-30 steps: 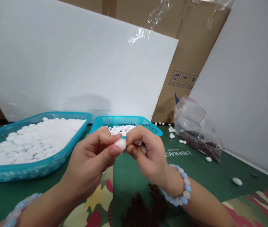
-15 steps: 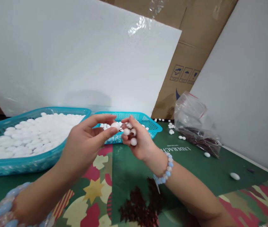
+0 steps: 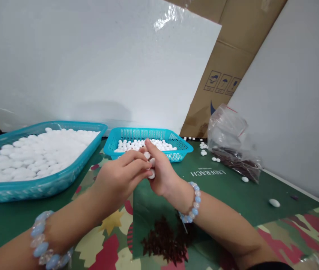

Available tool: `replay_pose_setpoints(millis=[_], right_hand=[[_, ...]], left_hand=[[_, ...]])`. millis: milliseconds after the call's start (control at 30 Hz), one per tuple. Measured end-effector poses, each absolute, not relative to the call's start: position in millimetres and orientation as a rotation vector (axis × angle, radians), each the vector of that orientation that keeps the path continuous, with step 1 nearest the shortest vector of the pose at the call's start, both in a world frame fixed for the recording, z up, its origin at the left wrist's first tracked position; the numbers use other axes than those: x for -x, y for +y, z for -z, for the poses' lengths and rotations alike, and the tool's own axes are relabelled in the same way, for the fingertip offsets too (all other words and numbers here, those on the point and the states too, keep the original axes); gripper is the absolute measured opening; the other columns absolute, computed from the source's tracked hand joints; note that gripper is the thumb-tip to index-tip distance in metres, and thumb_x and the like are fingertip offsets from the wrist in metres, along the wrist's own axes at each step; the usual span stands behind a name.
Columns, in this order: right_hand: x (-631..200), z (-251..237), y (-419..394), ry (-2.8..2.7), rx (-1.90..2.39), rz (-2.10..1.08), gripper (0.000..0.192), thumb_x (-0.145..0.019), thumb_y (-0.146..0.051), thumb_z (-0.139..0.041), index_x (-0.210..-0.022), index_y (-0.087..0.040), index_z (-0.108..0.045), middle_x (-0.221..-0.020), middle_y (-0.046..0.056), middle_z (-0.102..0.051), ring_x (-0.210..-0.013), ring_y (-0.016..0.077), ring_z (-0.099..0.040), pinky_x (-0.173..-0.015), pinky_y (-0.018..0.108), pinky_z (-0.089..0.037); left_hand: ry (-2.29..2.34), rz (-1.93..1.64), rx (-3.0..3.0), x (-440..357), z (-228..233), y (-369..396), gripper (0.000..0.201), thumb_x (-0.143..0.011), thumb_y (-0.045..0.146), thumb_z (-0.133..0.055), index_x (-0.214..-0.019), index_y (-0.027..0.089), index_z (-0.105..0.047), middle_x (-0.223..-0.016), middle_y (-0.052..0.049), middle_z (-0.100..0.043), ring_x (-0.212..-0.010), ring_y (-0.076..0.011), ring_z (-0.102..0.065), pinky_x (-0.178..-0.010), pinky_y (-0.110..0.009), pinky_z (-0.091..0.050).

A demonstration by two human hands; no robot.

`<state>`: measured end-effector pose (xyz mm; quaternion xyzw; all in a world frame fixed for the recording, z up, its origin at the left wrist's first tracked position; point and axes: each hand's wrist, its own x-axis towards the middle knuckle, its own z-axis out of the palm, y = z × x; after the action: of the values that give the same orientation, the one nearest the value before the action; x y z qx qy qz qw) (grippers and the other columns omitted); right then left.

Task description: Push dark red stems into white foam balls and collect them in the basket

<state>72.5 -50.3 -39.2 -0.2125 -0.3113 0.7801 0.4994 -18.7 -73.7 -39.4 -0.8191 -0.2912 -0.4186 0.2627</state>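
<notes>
My right hand (image 3: pixel 162 168) is curled around several small white egg-shaped balls (image 3: pixel 152 162), with the thumb pointing up. My left hand (image 3: pixel 121 174) meets it from the left, its fingers bent together and their tips against the balls in the right palm. The left thumb is hidden behind the fingers, so what it pinches cannot be seen. On the table below the hands lies a heap of dark red-brown flakes (image 3: pixel 165 240). Beyond the hands stands a small turquoise basket (image 3: pixel 183 146) holding many white balls.
At left is a large turquoise basket (image 3: pixel 55 185) full of white egg-shaped pieces. A clear plastic bag (image 3: pixel 232 146) of dark red-brown material lies at right, with loose white balls near it. White board (image 3: pixel 106 67) and cardboard (image 3: pixel 227 60) stand behind the green patterned table covering (image 3: pixel 221 195).
My left hand has moved right and down against the right hand; the white ball between its thumb and finger no longer shows. The small basket is now less covered. The view has shifted slightly.
</notes>
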Motion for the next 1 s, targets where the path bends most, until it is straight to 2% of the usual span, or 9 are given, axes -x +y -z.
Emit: replay_pose_setpoints(millis=[133,300,433,533,700,833,1000], right_hand=[[-68.9,43.9,-50.5,-0.787,0.535,-1.835,0.025,-0.059,-0.021,-0.051,-0.041,-0.014,-0.034,-0.030,-0.010,-0.033,-0.023,-0.0008,-0.027,-0.023,0.010,-0.015],[-68.7,44.1,-48.8,-0.737,0.582,-1.803,0.023,-0.060,-0.014,-0.048,-0.041,-0.014,-0.034,-0.028,-0.010,-0.033,-0.023,-0.0009,-0.027,-0.024,0.010,-0.014],[-71.1,42.4,-47.1,-0.716,0.582,-1.765,0.025,-0.064,-0.017,-0.047,-0.042,-0.013,-0.037,-0.030,-0.009,-0.037,-0.025,-0.0010,-0.030,-0.025,0.010,-0.018],[-72.9,42.6,-46.3,-0.728,0.560,-1.854,0.027,-0.066,-0.025,-0.046,-0.043,-0.013,-0.040,-0.030,-0.008,-0.037,-0.024,-0.0002,-0.031,-0.025,0.010,-0.019],[-76.1,39.4,-47.2,-0.724,0.531,-1.942,0.036,-0.072,-0.038,-0.034,-0.049,-0.013,-0.049,-0.033,-0.005,-0.040,-0.025,0.0019,-0.035,-0.026,0.011,-0.021],[-77.8,33.3,-49.0,-0.761,0.584,-1.917,0.041,-0.075,-0.032,-0.025,-0.056,-0.011,-0.055,-0.037,-0.002,-0.045,-0.028,0.0032,-0.039,-0.026,0.012,-0.025],[-76.7,32.6,-50.8,-0.776,0.555,-1.894,0.036,-0.074,-0.025,-0.026,-0.058,-0.011,-0.055,-0.040,-0.003,-0.047,-0.032,0.0031,-0.042,-0.029,0.012,-0.028]], left_hand=[[-0.833,1.117,2.208,19.6,39.8,-71.4,0.022,-0.071,0.023,-0.038,-0.053,0.014,-0.047,-0.051,-0.001,-0.055,-0.046,-0.0078,-0.052,-0.040,-0.015,-0.041],[-0.701,1.111,2.228,18.2,40.8,-70.8,0.025,-0.073,0.020,-0.033,-0.055,0.013,-0.049,-0.056,-0.003,-0.057,-0.050,-0.0084,-0.054,-0.044,-0.015,-0.044],[-0.679,1.057,2.230,19.6,43.0,-68.6,0.021,-0.073,0.018,-0.033,-0.065,0.013,-0.052,-0.065,-0.006,-0.057,-0.052,-0.0108,-0.055,-0.044,-0.018,-0.045],[-0.734,1.054,2.198,23.9,43.8,-66.5,0.018,-0.072,0.016,-0.034,-0.072,0.015,-0.052,-0.070,-0.005,-0.056,-0.053,-0.0098,-0.054,-0.043,-0.017,-0.044],[-0.728,1.060,2.162,26.6,37.2,-68.1,0.014,-0.069,0.014,-0.036,-0.066,0.014,-0.050,-0.067,-0.007,-0.055,-0.059,-0.0118,-0.055,-0.047,-0.018,-0.045],[-0.737,1.091,2.243,24.1,33.2,-71.1,0.007,-0.067,0.011,-0.039,-0.066,0.014,-0.045,-0.066,-0.006,-0.057,-0.066,-0.0119,-0.055,-0.047,-0.016,-0.043],[-0.777,1.143,2.344,25.1,35.0,-71.7,0.009,-0.064,0.010,-0.041,-0.069,0.017,-0.040,-0.071,-0.004,-0.055,-0.071,-0.0110,-0.053,-0.050,-0.016,-0.042]])
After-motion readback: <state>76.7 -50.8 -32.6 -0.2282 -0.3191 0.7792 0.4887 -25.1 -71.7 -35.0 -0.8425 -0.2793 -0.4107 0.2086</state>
